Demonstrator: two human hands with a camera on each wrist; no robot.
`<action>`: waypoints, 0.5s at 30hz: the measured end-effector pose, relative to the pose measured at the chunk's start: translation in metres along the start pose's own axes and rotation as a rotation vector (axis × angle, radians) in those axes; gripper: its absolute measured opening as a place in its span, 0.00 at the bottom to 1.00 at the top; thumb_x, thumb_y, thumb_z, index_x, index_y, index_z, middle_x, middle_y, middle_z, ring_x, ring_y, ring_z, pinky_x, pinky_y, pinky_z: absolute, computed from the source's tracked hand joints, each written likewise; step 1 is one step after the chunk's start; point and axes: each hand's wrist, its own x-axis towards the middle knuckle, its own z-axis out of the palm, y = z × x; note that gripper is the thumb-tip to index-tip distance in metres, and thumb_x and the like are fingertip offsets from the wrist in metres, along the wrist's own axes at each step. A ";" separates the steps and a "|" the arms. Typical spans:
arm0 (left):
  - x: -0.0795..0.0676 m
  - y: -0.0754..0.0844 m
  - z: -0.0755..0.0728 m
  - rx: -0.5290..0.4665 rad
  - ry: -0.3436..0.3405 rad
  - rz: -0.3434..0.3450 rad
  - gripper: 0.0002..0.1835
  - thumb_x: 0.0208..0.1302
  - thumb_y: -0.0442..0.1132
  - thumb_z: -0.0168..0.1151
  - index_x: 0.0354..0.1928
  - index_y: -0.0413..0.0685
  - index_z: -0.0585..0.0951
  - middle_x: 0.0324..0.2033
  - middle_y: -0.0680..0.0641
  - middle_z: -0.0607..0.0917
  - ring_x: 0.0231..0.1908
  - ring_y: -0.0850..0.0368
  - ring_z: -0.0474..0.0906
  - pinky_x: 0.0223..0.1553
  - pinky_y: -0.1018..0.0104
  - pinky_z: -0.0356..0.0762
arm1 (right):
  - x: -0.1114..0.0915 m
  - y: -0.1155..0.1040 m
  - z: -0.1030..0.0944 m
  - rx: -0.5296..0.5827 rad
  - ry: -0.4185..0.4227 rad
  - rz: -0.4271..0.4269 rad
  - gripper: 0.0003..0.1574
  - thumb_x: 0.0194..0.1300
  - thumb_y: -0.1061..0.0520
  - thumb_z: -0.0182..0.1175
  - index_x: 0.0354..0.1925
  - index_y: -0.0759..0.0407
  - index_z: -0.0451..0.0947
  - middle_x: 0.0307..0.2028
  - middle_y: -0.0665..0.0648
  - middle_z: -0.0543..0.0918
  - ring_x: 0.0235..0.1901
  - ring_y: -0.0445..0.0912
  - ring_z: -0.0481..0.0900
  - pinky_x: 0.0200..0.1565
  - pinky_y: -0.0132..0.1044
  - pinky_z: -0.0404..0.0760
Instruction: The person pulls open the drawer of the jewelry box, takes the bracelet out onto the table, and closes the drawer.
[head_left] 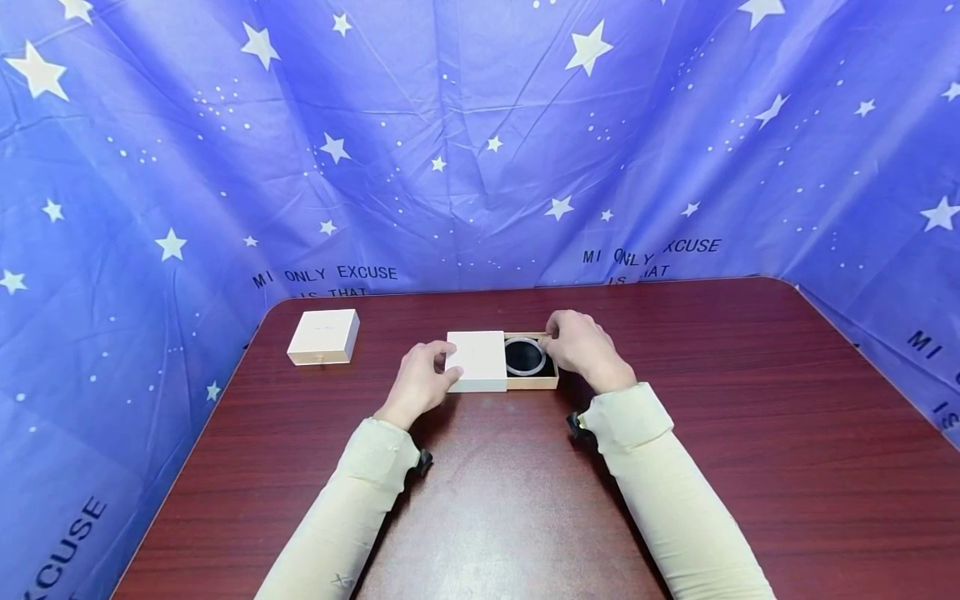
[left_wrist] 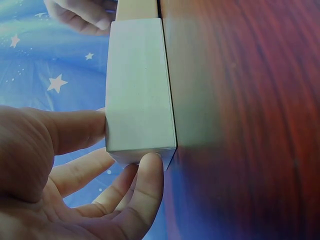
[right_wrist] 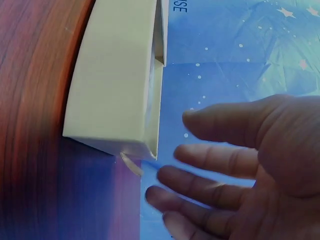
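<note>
A white sliding gift box (head_left: 477, 360) lies mid-table, its drawer (head_left: 534, 384) pulled partway out to the right. Inside the drawer, a pale ring that looks like a bangle (head_left: 522, 374) lies on a black lining. My left hand (head_left: 417, 385) holds the outer sleeve at its left end; in the left wrist view the thumb lies along its top and fingertips press its end face. Beside the drawer's outer end is my right hand (head_left: 587, 346). In the right wrist view its loosely spread fingers hold nothing, apart from the drawer and its ribbon tab (right_wrist: 131, 164).
Another white box (head_left: 324, 335), closed and with a small tab in front, stands at the table's back left. A blue curtain with stars (head_left: 450, 150) hangs behind and beside the dark red wooden table (head_left: 495, 500).
</note>
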 end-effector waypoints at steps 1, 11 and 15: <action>0.000 0.000 0.000 0.000 0.000 0.001 0.20 0.60 0.39 0.66 0.54 0.45 0.79 0.40 0.44 0.80 0.43 0.50 0.74 0.49 0.57 0.70 | 0.000 -0.001 0.001 0.004 0.002 -0.020 0.14 0.62 0.50 0.60 0.42 0.57 0.78 0.36 0.57 0.79 0.38 0.54 0.75 0.38 0.49 0.73; 0.000 0.001 0.000 0.003 0.003 0.005 0.20 0.60 0.39 0.66 0.54 0.44 0.79 0.40 0.45 0.80 0.43 0.50 0.74 0.50 0.57 0.70 | 0.001 -0.009 0.007 -0.023 0.012 -0.173 0.24 0.58 0.48 0.65 0.51 0.57 0.78 0.45 0.59 0.78 0.46 0.52 0.76 0.49 0.52 0.72; 0.000 0.001 0.000 0.006 0.005 0.006 0.20 0.60 0.39 0.66 0.54 0.44 0.79 0.39 0.45 0.79 0.42 0.50 0.73 0.49 0.57 0.70 | 0.000 -0.012 0.010 -0.061 0.014 -0.197 0.29 0.56 0.46 0.66 0.54 0.56 0.77 0.48 0.58 0.78 0.50 0.52 0.75 0.53 0.53 0.69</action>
